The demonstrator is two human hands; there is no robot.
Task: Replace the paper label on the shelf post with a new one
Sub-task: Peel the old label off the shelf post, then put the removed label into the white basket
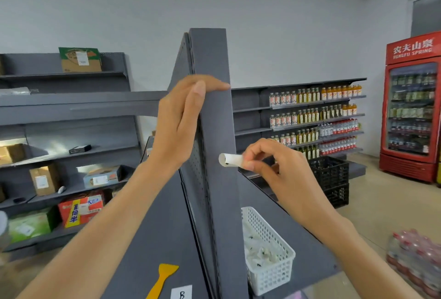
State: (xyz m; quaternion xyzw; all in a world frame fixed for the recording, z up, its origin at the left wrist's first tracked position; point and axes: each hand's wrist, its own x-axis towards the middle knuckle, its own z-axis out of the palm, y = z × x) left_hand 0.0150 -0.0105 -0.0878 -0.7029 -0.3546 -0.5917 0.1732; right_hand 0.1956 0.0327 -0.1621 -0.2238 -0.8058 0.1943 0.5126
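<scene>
Grey metal shelf post [216, 117] runs up the middle of the view, its base cut off by the bottom edge. Left hand [180, 117] wraps the post's upper part, fingers closed around its left edge, thumb tip hooked over the front face; the palm side is hidden against the metal. Right hand [274, 167] sits at the post's right edge, lower down, thumb and fingers pinched together on a curled white paper label [230, 160]. The label is rolled into a tube, its open end touching or just off the post face; can't tell which. Any print on it is too small to read, only a dark speck shows.

Low on the right-hand shelf, a white plastic basket [274, 272] stands just beside the post; it holds crumpled white scraps with dark marks, contents hard to make out. On the left-hand shelf surface near the bottom edge lies a yellow scraper [164, 277], its handle cut off by the frame, and just right of it a white label marked "B" [181, 292], also cropped.

Far right, a red drinks fridge [411, 108] is clipped by the frame edge. Blurred wrapped bottle pack [415, 263] at the lower right corner.
</scene>
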